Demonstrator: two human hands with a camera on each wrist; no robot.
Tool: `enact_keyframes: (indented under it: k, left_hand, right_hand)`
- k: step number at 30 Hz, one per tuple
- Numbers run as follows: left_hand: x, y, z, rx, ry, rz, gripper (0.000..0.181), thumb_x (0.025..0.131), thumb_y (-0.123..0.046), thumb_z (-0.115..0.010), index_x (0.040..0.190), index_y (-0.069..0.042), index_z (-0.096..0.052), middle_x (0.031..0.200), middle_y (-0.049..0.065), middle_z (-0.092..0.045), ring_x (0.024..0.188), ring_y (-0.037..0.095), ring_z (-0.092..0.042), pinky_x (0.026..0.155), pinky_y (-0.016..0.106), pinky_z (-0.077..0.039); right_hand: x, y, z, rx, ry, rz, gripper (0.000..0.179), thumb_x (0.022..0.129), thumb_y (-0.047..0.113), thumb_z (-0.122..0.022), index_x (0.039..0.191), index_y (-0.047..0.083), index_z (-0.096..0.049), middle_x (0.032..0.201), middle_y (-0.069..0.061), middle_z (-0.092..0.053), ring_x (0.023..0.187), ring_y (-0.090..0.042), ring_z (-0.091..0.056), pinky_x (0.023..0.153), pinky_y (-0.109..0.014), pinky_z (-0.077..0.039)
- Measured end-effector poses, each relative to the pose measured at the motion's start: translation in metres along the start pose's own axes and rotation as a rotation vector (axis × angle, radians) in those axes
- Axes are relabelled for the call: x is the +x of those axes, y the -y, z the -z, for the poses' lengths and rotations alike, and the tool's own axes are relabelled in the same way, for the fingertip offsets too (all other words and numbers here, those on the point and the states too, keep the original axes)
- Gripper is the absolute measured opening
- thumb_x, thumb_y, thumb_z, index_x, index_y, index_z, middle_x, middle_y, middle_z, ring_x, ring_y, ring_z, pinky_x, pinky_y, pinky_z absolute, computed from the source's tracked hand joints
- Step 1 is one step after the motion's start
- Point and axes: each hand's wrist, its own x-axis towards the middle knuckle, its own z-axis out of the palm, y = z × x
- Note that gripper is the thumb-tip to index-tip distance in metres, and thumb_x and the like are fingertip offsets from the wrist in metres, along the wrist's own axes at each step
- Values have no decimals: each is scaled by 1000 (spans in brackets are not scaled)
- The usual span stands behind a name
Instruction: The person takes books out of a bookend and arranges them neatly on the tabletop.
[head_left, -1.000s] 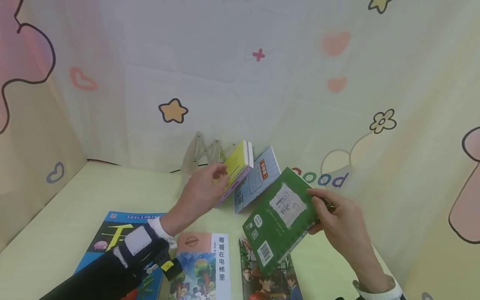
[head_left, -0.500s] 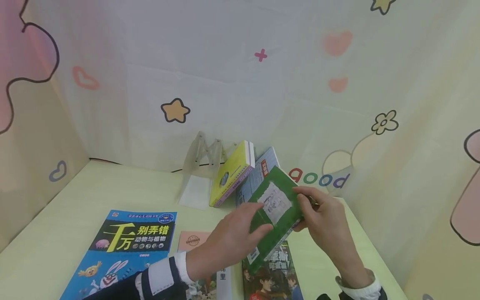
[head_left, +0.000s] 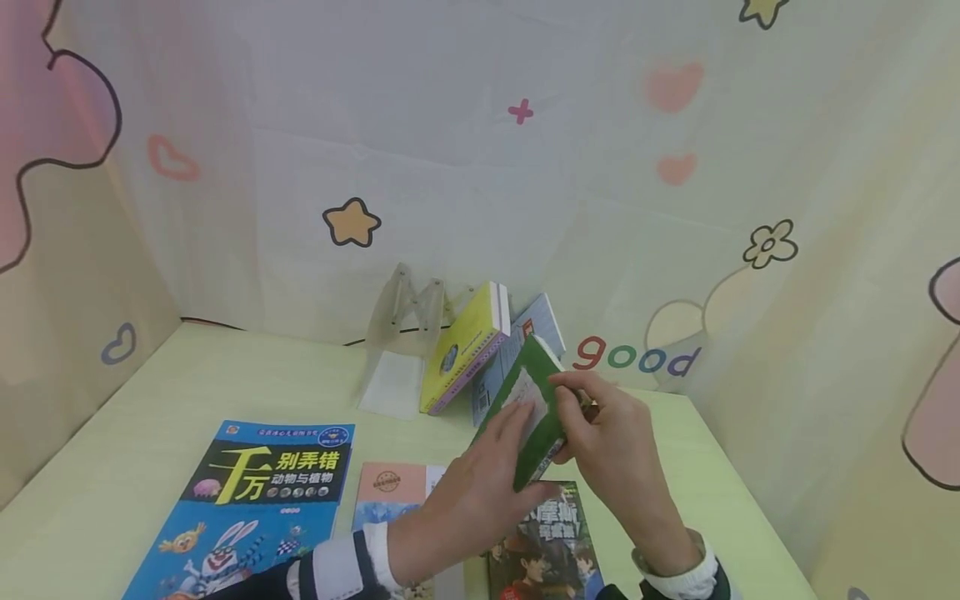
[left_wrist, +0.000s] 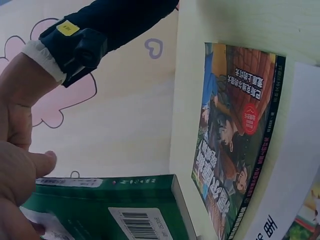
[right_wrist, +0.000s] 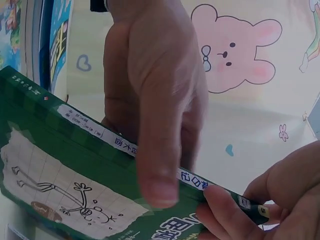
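A green book (head_left: pixel 551 417) is held tilted above the table by my right hand (head_left: pixel 618 458), whose thumb and fingers pinch its upper right end near the spine. My left hand (head_left: pixel 472 508) reaches across from the left, straight fingers laid over the back cover. In the left wrist view the left thumb (left_wrist: pixel 42 164) stands out past the spine, and a barcode label (left_wrist: pixel 140 223) shows on the book. The front cover, with a drawn figure (right_wrist: pixel 65 190) on it, faces the right wrist camera; there the left thumb overlaps that cover.
On the near table lie a blue book (head_left: pixel 277 500), a pink-topped book (head_left: pixel 386 483) and a dark comic-style book (head_left: pixel 543 542). Farther back, a yellow book (head_left: pixel 461 350) and a light blue book (head_left: pixel 546 317) lean beside a clear bookend (head_left: pixel 390 383). A patterned curtain (head_left: pixel 450 167) hangs behind.
My left hand has come from beside the yellow book to the green book and laid its fingers on it. My right hand has carried the book left, turning it more edge-on.
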Motion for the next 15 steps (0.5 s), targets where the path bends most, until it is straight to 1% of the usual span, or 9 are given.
enact_keyframes:
  k: [2, 3, 5, 7, 10, 11, 12, 14, 15]
  left_hand:
    - [-2, 1, -1, 13, -19, -23, 95, 94, -37, -78, 165, -14, -19, 167, 5, -25, 139, 23, -46, 100, 44, -53]
    - [-2, 1, -2, 26, -30, -35, 96, 94, -34, -79, 165, -13, -18, 167, 5, -26, 139, 23, -47, 99, 43, -54]
    - [-3, 2, -2, 52, -39, -41, 96, 94, -28, -79, 165, -11, -17, 168, 7, -25, 143, 23, -44, 100, 43, -53]
    - [-4, 2, -2, 66, -36, -30, 94, 97, -21, -76, 166, -10, -14, 169, 10, -22, 147, 25, -39, 102, 45, -52]
    - [-5, 2, 0, 56, -14, 6, 86, 102, -11, -65, 167, -10, -9, 172, 10, -16, 151, 26, -31, 106, 46, -49]
    - [-5, 1, 1, 54, -10, 13, 82, 103, -7, -60, 166, -10, -8, 171, 11, -16, 151, 26, -31, 106, 45, -49]
    - [-5, 1, 2, 49, -7, 25, 80, 103, -4, -56, 166, -10, -8, 171, 11, -17, 149, 26, -36, 103, 43, -51]
    - [-6, 0, 4, 33, -4, 56, 75, 103, 2, -51, 166, -9, -12, 170, 9, -22, 143, 25, -44, 97, 39, -53]
    - [-5, -1, 5, 20, -4, 72, 74, 102, 5, -49, 166, -9, -15, 169, 9, -25, 140, 24, -46, 97, 38, -53]
  right_hand:
    - [-1, 2, -2, 25, 9, -5, 20, 103, 3, -59, 116, 2, -74, 85, -13, -72, 45, -11, -63, 42, -30, -51]
    - [-1, 3, -3, 47, 13, -9, 19, 103, 4, -59, 115, 2, -74, 89, -14, -73, 46, -12, -64, 43, -30, -53]
    - [0, 5, -5, 92, 20, -18, 19, 104, 4, -58, 114, 2, -74, 90, -15, -73, 47, -14, -65, 45, -31, -55]
    - [0, 6, -7, 129, 28, -32, 18, 104, 5, -58, 113, 3, -74, 92, -15, -72, 49, -15, -67, 47, -33, -56]
    - [0, 6, -11, 167, 31, -37, 17, 104, 7, -60, 112, 3, -74, 98, -15, -72, 56, -15, -70, 52, -34, -59]
    - [1, 6, -13, 165, 30, -28, 16, 103, 7, -61, 112, 2, -74, 99, -14, -73, 59, -14, -71, 53, -34, -60]
    - [2, 6, -14, 159, 26, -14, 16, 102, 7, -63, 111, 2, -75, 99, -13, -73, 62, -13, -72, 54, -33, -60]
    - [4, 6, -17, 134, 18, 21, 14, 101, 8, -66, 110, 3, -75, 99, -11, -73, 66, -10, -72, 58, -31, -61]
    - [5, 6, -19, 116, 14, 39, 13, 100, 9, -68, 110, 3, -75, 99, -10, -73, 69, -9, -72, 59, -30, -61]
